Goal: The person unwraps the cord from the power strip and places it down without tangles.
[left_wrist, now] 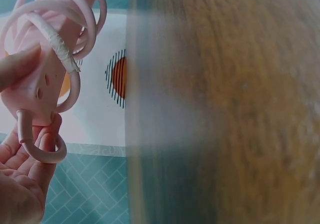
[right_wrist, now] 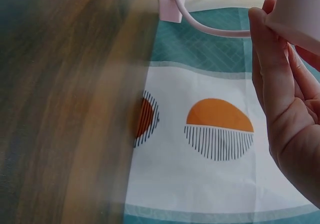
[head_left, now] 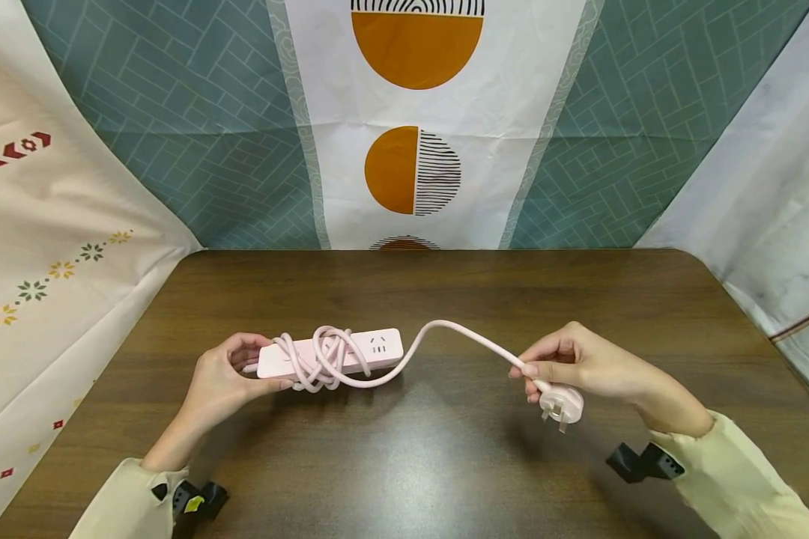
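A pale pink power strip (head_left: 384, 346) is held up by its left end in my left hand (head_left: 219, 378), thumb at the front edge and fingers behind. Its pink cord (head_left: 438, 323) loops several times around the strip's middle, then arches across to the right. There my right hand (head_left: 573, 363) pinches the cord just behind the plug (head_left: 561, 406), whose metal prongs point down toward me. In the left wrist view the cord leaves the strip's end (left_wrist: 42, 84) in a tight bend, and whitish tape wraps one loop. The right wrist view shows the plug (right_wrist: 297, 17) beside my fingers.
Both hands are over a dark brown wooden table (head_left: 404, 464). A patterned cloth (head_left: 243, 150) hangs behind its far edge, with a cream cloth (head_left: 74, 247) at the left and a whitish one (head_left: 775, 202) at the right. Black wrist cameras (head_left: 643, 462) sit at the sleeves.
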`<state>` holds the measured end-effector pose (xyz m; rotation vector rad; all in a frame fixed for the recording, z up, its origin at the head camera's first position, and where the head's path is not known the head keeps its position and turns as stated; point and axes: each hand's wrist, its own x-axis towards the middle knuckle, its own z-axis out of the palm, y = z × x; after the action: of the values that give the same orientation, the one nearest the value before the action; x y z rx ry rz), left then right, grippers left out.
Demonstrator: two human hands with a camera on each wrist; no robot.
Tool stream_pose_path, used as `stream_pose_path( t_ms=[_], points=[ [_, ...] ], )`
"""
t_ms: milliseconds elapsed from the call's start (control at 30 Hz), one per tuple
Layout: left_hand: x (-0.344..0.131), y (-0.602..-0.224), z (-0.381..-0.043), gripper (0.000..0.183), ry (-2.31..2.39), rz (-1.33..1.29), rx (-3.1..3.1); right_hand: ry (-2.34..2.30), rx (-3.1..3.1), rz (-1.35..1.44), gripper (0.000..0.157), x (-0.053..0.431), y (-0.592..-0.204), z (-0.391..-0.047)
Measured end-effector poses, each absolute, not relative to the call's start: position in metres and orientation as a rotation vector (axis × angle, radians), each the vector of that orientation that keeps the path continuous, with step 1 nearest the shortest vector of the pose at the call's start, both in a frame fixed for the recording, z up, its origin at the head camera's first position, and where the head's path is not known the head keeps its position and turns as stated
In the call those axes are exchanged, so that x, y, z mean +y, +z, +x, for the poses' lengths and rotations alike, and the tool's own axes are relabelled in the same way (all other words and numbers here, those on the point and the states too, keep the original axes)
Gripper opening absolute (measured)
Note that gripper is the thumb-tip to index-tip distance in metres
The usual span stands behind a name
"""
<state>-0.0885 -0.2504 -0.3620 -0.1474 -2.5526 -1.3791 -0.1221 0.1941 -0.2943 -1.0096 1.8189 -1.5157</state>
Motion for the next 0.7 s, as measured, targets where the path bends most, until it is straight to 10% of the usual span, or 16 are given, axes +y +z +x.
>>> stream_pose_path(
  t_ms=[700],
  points=[
    [-0.251, -0.364, -0.089, 0.054, -1.351, -0.179, -2.567, -1.645, 1.934, -0.897, 0.024, 0.195, -0.276, -0.143]
  ],
)
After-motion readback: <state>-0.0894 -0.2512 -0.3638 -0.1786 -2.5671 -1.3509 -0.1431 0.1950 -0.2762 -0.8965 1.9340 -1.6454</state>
